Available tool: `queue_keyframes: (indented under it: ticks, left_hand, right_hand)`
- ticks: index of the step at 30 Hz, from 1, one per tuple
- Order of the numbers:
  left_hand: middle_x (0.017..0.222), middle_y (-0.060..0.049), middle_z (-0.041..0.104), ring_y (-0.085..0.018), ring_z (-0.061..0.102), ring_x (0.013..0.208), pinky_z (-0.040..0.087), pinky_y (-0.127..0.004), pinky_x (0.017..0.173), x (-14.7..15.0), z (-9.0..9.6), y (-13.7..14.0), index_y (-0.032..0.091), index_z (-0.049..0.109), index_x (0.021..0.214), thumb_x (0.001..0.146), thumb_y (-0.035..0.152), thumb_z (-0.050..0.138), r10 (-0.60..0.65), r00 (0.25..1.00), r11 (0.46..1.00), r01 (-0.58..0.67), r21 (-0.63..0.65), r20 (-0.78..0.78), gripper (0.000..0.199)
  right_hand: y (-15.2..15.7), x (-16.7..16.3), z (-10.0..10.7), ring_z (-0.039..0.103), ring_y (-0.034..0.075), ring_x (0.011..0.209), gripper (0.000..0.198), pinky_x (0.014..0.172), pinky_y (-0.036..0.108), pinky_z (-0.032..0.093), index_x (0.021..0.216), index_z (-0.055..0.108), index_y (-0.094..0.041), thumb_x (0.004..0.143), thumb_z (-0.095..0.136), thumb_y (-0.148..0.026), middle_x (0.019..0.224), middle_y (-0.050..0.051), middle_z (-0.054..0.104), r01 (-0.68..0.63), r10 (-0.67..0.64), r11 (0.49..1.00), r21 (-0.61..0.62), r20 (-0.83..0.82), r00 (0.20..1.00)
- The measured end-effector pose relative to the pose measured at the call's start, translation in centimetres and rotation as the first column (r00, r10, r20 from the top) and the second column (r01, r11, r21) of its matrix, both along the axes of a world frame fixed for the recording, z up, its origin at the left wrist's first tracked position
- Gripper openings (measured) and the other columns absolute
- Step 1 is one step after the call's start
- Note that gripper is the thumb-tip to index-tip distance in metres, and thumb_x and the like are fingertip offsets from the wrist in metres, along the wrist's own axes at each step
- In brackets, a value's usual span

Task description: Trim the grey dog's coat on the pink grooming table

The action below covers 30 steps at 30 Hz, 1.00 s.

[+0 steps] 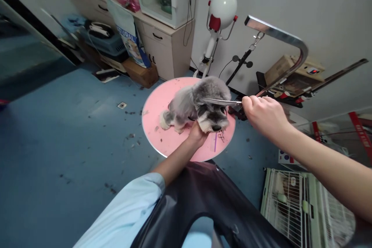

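Note:
A grey and white dog (183, 104) sits on a round pink table (154, 131), its head turned toward me. My left hand (198, 133) is closed under its chin, holding the muzzle from below; most of the fingers are hidden by the fur. My right hand (263, 114) grips the handles of long scissors (222, 102). The blades point left and lie along the side of the dog's head, near the eye and ear. On the table below the muzzle are a purple comb (215, 143) and another small metal pair of scissors (221, 136).
A metal grooming arm (279, 35) with a black strap (238, 68) rises behind the table at right. Beside it stands a white dryer (223, 7). Cabinets (162, 46) line the back, a wire cage (290, 201) stands at lower right, and hair clippings dot the blue floor (87, 143).

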<state>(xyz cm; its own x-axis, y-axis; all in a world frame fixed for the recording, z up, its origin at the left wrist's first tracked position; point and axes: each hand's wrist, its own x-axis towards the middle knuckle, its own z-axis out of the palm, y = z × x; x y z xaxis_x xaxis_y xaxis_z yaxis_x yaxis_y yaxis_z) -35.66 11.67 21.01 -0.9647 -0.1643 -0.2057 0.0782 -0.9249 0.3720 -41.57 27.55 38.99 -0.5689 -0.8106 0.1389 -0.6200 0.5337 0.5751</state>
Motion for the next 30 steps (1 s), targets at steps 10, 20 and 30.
queue_keyframes:
  ticks: [10,20,30]
  left_hand:
    - [0.090,-0.008,0.075,-0.024,0.070,0.095,0.058,-0.038,0.094,-0.2,1.7,0.6,0.017,0.067,0.072,0.085,0.022,0.073,-0.073,0.997,0.986,0.076,0.146,-0.023,0.015]
    - [0.093,-0.009,0.077,-0.026,0.071,0.102,0.059,-0.038,0.090,0.1,2.4,0.8,0.016,0.074,0.090,0.102,0.020,0.047,-0.076,0.997,0.985,0.075,0.157,-0.004,0.030]
    - [0.109,-0.015,0.075,-0.037,0.071,0.106,0.062,-0.052,0.083,-0.4,1.3,1.3,0.016,0.072,0.093,0.092,0.041,0.067,-0.148,0.976,0.960,0.181,0.213,-0.159,0.025]
  right_hand:
    - [-1.1,1.4,3.0,0.057,0.025,0.070,0.023,0.070,0.038,0.033,0.089,0.061,-0.015,0.095,0.041,-0.007,0.077,0.012,0.064,-0.015,0.016,0.997,0.071,-0.012,1.000]
    - [-1.9,2.7,4.3,0.061,0.027,0.076,0.031,0.073,0.040,0.036,0.106,0.066,-0.010,0.099,0.036,-0.010,0.082,0.016,0.067,0.001,-0.003,0.999,0.045,0.033,0.999]
    - [-2.9,4.2,4.3,0.063,0.027,0.076,0.040,0.070,0.039,0.039,0.125,0.063,-0.006,0.094,0.038,-0.006,0.084,0.017,0.069,-0.025,0.027,0.998,0.056,-0.034,0.999]
